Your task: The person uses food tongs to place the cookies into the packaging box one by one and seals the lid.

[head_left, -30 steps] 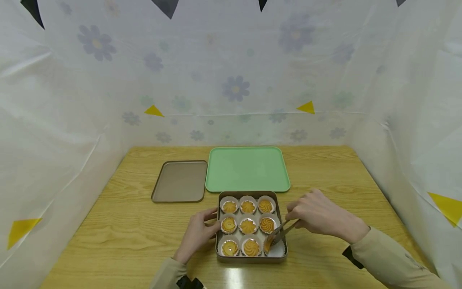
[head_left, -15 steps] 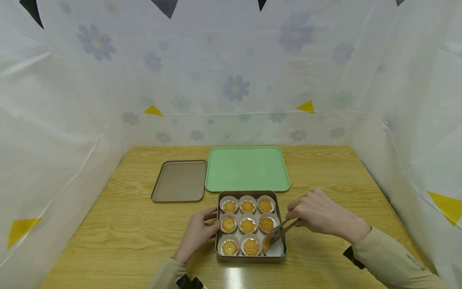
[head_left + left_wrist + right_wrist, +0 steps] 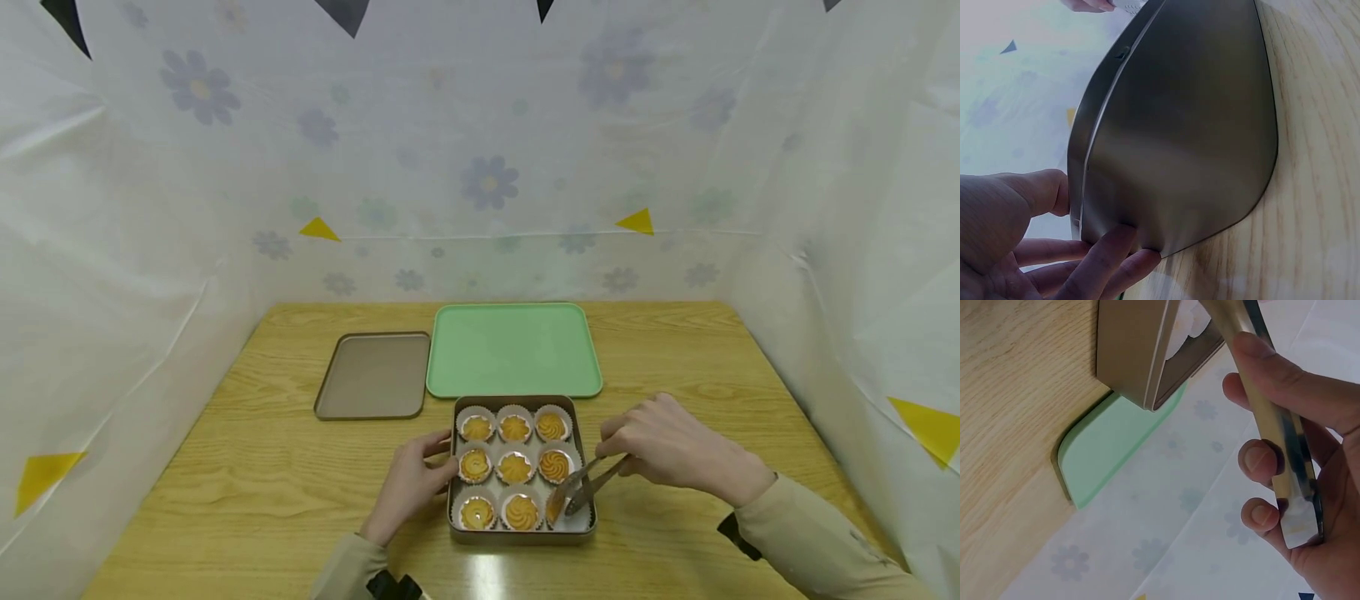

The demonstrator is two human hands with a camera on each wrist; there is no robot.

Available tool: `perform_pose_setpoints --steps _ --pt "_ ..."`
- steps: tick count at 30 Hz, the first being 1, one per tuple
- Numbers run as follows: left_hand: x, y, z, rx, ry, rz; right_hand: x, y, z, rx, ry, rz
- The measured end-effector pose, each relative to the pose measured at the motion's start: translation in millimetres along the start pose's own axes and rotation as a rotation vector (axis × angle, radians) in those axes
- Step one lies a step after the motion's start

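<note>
While the left hand [image 3: 408, 487] steadies the square metal tin [image 3: 581, 533], the right hand [image 3: 675, 450] has squeezed silver metal tongs [image 3: 588, 487] onto the lower-right swirl cookie [image 3: 557, 505], tilting it up.

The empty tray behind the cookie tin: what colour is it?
Mint green. The tray shows best in the head view.
</note>
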State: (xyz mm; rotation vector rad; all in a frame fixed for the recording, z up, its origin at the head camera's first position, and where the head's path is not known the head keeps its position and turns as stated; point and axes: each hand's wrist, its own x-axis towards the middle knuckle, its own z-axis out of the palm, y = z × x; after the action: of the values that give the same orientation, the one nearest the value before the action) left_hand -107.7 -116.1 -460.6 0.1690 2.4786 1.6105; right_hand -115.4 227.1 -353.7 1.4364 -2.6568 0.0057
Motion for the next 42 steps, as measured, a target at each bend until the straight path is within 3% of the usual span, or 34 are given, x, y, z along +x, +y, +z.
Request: perform_pose_setpoints --steps 8,22,32,42 --pt "-0.2 -0.2 0.0 -0.009 -0.003 -0.004 3.1 -3.3 -9.6 -0.013 -0.06 0.021" --pt "-0.3 -0.9 -0.2 0.013 -0.001 0.001 11.9 -4.6 -6.0 0.027 -0.041 -0.005" --pt "0.5 -0.5 -1.2 0.018 0.0 0.003 11.7 -8.2 -11.4 -0.051 -0.062 0.0" --pt "0.5 -0.8 -0.4 0.007 -0.005 0.002 9.5 -5.5 -12.2 0.026 -0.1 0.049"
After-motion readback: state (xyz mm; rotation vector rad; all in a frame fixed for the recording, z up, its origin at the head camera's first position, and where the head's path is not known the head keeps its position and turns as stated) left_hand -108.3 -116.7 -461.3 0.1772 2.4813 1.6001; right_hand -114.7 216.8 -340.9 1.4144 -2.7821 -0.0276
